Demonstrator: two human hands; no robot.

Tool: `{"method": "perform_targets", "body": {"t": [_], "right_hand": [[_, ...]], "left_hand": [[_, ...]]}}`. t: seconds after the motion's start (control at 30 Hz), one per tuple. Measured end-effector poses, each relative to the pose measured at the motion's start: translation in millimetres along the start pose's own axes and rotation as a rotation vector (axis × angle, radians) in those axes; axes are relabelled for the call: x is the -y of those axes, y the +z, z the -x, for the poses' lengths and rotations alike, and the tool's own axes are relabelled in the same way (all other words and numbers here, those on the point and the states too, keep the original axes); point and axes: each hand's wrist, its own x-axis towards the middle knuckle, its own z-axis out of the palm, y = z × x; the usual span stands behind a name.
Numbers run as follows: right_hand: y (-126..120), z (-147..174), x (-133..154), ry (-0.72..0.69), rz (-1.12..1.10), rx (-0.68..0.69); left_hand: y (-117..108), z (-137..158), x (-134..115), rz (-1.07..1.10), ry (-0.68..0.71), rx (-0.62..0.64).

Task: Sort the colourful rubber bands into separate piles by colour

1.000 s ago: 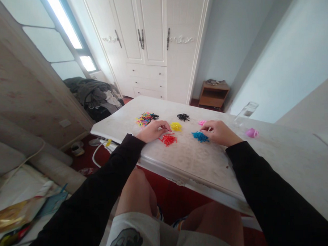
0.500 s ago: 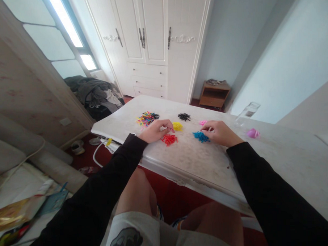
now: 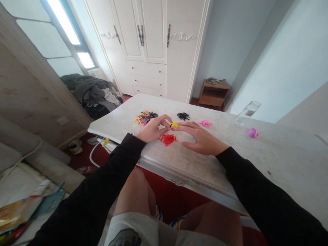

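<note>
My left hand point(image 3: 155, 129) is closed in a pinch beside the yellow pile point(image 3: 174, 124), with a few small rubber bands, one of them dark, at its fingertips. My right hand point(image 3: 204, 138) reaches across with fingers stretched out and thumb apart; its fingertips meet the left ones over the yellow pile. Just below them lies a heap of red rubber bands point(image 3: 168, 139). A mixed multicoloured heap point(image 3: 145, 117) sits behind my left hand. Black bands point(image 3: 183, 116) and pink bands point(image 3: 205, 123) lie farther back. The blue pile is hidden by my right hand.
A clear glass bottle or jar point(image 3: 247, 112) lies on the white table point(image 3: 285, 157), near a purple-pink object point(image 3: 253, 133). A white wardrobe point(image 3: 149, 36) and a small wooden cabinet point(image 3: 215, 93) stand beyond. Clothes point(image 3: 93, 93) are heaped at the left.
My right hand has moved left from the blue pile to my left hand, its fingers now stretched out. The blue pile is covered and the pink one shows more fully. My left hand stays pinched.
</note>
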Motion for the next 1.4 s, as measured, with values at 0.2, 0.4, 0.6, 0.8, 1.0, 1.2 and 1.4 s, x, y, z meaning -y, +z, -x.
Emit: {"method": "perform_targets", "body": {"t": [0.2,0.4,0.6,0.8,1.0,1.2,1.4], "right_hand": [[3,-1,2,0.002,0.026,0.030],[1,0,4,0.011,0.021,0.028],[4,0,3,0.018,0.010,0.035],[5,1,2,0.019,-0.004,0.052],[7,1,2,0.025,0.006,0.056],[-3,1,-7,0.116,0.028,-0.185],[-40,24,-53,0.600,0.173,-0.496]], "left_hand": [[2,-3,-5,-0.039,0.018,0.003],[1,-4,-7,-0.107,0.009,0.001],[0,-5,-10,-0.127,0.023,0.020],[1,-4,-9,-0.148,0.010,0.025],[1,-4,-10,-0.162,0.010,0.015],[1,-6,-8,-0.116,-0.007,-0.039],[2,-5,-2,-0.121,-0.025,-0.080]]}}
